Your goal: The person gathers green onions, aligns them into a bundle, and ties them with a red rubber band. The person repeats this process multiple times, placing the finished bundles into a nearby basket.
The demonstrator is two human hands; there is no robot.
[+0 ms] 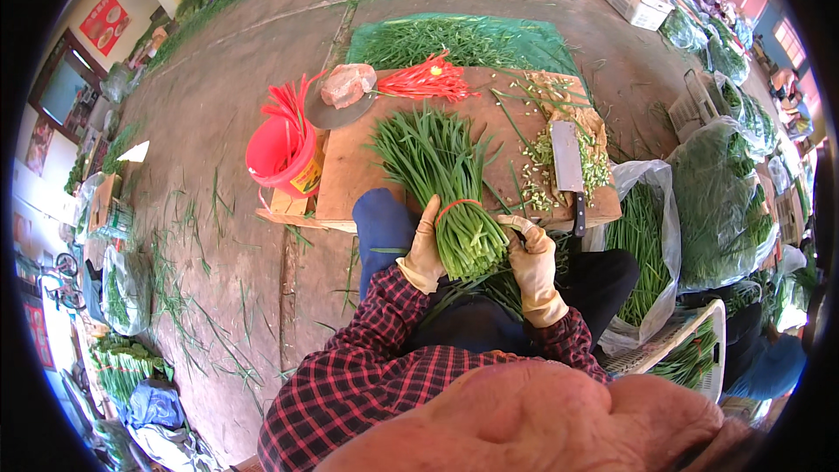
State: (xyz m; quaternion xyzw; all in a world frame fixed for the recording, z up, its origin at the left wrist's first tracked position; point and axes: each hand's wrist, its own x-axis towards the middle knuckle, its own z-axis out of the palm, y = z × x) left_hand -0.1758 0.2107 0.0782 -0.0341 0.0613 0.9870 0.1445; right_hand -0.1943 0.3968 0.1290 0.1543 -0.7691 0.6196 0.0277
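A thick bunch of green garlic chives slants over the near edge of a wooden board, cut ends towards me. A red band circles it near those ends. My left hand, in a pale rubber glove, grips the bunch's left side beside the band. On the other side, my gloved right hand has its fingers bent, with a fingertip at the bunch's edge. Whether a stalk is pinched in it is unclear. A cleaver lies at the board's right, its dark handle over the near edge.
Chopped stalk ends lie around the cleaver. A red bucket stands at the board's left, near a rock-like lump on a grey disc. Red ties lie at the far edge. An open plastic bag of chives is at my right.
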